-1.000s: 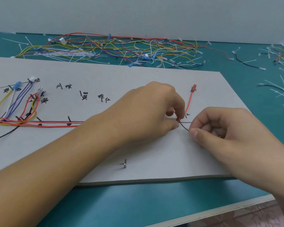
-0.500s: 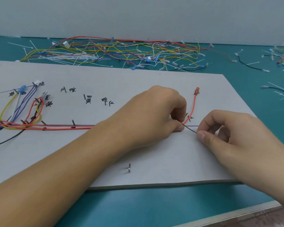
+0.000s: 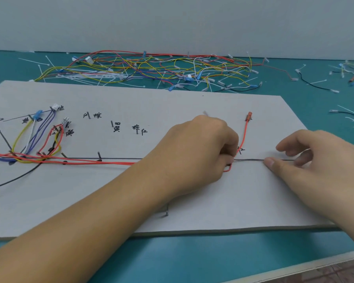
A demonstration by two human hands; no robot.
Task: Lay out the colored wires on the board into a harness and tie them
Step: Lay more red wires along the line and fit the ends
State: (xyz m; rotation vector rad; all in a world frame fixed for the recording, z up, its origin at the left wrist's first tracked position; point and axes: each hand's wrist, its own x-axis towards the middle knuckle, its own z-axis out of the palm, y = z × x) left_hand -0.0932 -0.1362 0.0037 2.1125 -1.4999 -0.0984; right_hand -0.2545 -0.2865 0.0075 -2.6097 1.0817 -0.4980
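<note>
A grey board (image 3: pixel 192 107) with nails and handwritten marks lies in front of me. Red wires (image 3: pixel 102 161) run along its drawn line from a bundle of yellow, white, blue and red wires (image 3: pixel 37 139) at the left. One red wire (image 3: pixel 244 135) turns up to an orange terminal near the right. My left hand (image 3: pixel 204 152) is closed over the wires at that bend, a small red loop showing under its fingers. A black wire (image 3: pixel 249 159) stretches rightward from it to my right hand (image 3: pixel 315 162), whose thumb and fingers pinch it.
A tangled heap of loose colored wires (image 3: pixel 151 70) and white cable ties (image 3: pixel 90 75) lies on the teal table behind the board. More scattered wires and ties (image 3: pixel 352 78) lie at the right. A nail (image 3: pixel 167 212) stands near the board's front edge.
My right hand has slid rightward along the black wire, pulling it straight and level. The left hand stays at the bend, and a red loop now shows beneath it.
</note>
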